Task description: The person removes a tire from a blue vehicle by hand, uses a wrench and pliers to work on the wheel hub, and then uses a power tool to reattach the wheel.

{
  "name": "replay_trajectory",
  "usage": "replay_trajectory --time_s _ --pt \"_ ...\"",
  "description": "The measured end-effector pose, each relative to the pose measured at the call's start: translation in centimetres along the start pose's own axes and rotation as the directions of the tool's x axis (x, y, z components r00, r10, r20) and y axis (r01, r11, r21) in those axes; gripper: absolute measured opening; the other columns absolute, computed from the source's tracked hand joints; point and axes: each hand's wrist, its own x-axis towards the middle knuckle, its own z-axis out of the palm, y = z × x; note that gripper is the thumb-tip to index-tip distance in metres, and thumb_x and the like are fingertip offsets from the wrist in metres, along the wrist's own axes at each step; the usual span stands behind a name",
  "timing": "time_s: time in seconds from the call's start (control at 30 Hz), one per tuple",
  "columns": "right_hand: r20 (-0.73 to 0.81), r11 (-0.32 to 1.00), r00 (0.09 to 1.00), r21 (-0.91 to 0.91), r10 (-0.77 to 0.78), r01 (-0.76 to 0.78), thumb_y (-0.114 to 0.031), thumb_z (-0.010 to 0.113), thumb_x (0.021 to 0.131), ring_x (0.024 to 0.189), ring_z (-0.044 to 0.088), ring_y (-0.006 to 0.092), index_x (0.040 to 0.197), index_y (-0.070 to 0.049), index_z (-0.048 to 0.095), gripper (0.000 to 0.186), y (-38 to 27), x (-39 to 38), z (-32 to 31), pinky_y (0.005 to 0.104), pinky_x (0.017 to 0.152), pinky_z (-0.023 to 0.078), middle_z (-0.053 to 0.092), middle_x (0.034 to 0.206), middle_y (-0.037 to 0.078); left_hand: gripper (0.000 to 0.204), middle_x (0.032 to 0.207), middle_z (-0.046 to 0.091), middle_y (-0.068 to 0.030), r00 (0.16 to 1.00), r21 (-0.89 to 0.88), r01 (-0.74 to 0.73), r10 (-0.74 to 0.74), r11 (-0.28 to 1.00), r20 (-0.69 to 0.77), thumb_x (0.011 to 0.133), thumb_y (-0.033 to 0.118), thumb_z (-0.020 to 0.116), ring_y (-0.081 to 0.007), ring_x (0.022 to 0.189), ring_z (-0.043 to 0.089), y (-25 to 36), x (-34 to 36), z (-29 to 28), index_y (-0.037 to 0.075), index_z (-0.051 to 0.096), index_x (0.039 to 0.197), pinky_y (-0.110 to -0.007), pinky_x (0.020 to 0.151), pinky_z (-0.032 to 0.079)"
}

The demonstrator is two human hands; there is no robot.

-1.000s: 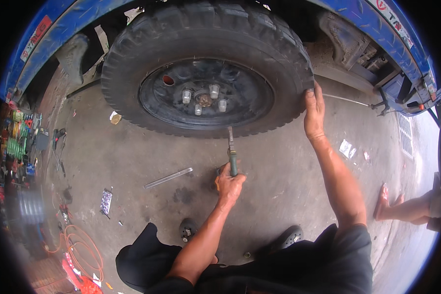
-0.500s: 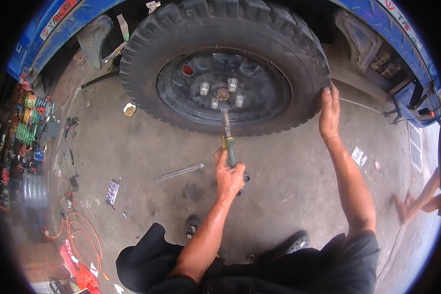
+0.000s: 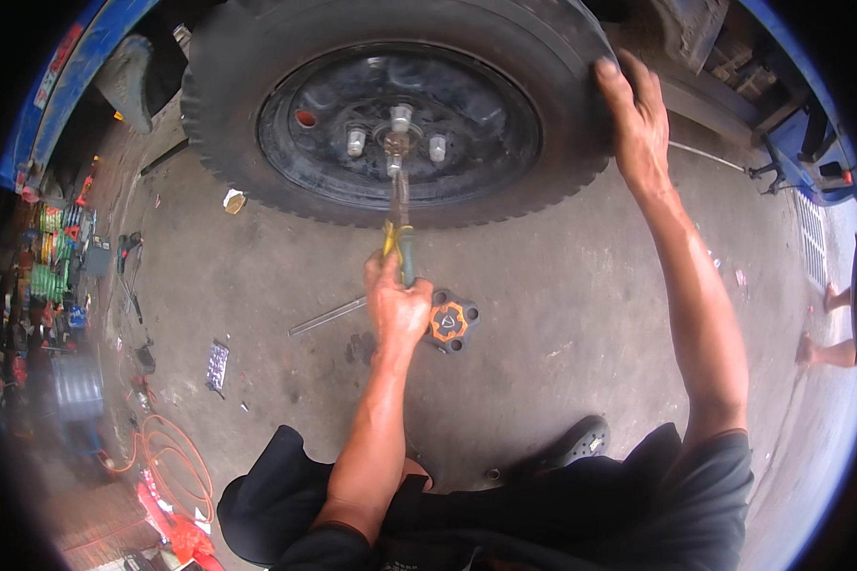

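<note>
A large black tire (image 3: pixel 224 114) with chunky tread, on a dark steel wheel (image 3: pixel 490 105) with several silver nuts (image 3: pixel 437 147), stands upright before me. My left hand (image 3: pixel 397 305) is closed round the yellow and green handles of pliers (image 3: pixel 402 209). Their jaws reach up to the nuts by the wheel's centre; motion blur hides whether they grip one. At the tire's right edge, my right hand (image 3: pixel 643 128) holds the tread side, thumb toward the sidewall and fingers slightly bent. A black and orange hub cap (image 3: pixel 449 322) lies on the floor beside my left hand.
Blue vehicle bodywork (image 3: pixel 62 86) arches over the tire. A clear strip (image 3: pixel 327 315) and a patterned packet (image 3: pixel 217 365) lie on the floor. An orange hose (image 3: pixel 176 457) coils at lower left, below shelves of colourful goods (image 3: pixel 52 247). Another person's bare legs (image 3: pixel 828 352) show at far right.
The tire sits higher and further left in view. My left hand has brought the pliers up to the nuts, uncovering the hub cap. My right hand has shifted upward with the tire's edge.
</note>
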Motion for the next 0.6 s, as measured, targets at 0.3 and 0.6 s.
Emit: replay_trajectory --time_s 0.3,0.6 --pt "0.085 0.926 0.961 0.303 -0.263 0.226 -0.054 0.062 0.077 0.128 0.035 0.0400 0.140 -0.010 0.033 0.082 -5.2 0.9 0.3 0.0423 0.106 0.029 0.031 0.144 0.019 0.054 0.121 0.048 -0.0112 0.999 0.011 0.044 -0.044 0.999 0.019 0.067 0.007 0.057 -0.0253 0.107 0.051 0.1 0.7 -0.8 -0.001 0.053 0.120 -0.031 0.090 0.041" --pt "0.121 0.953 0.985 0.261 0.124 -0.152 -0.054 0.068 0.073 0.125 0.040 0.0354 0.136 0.001 0.034 0.090 5.4 -1.5 1.0 0.0386 0.103 0.034 0.040 0.135 0.025 0.053 0.122 0.047 -0.0118 1.000 0.012 0.002 -0.002 1.000 0.013 0.068 0.005 0.056 -0.0270 0.111 0.049 0.9 0.7 0.0 0.000 0.053 0.121 -0.032 0.091 0.040"
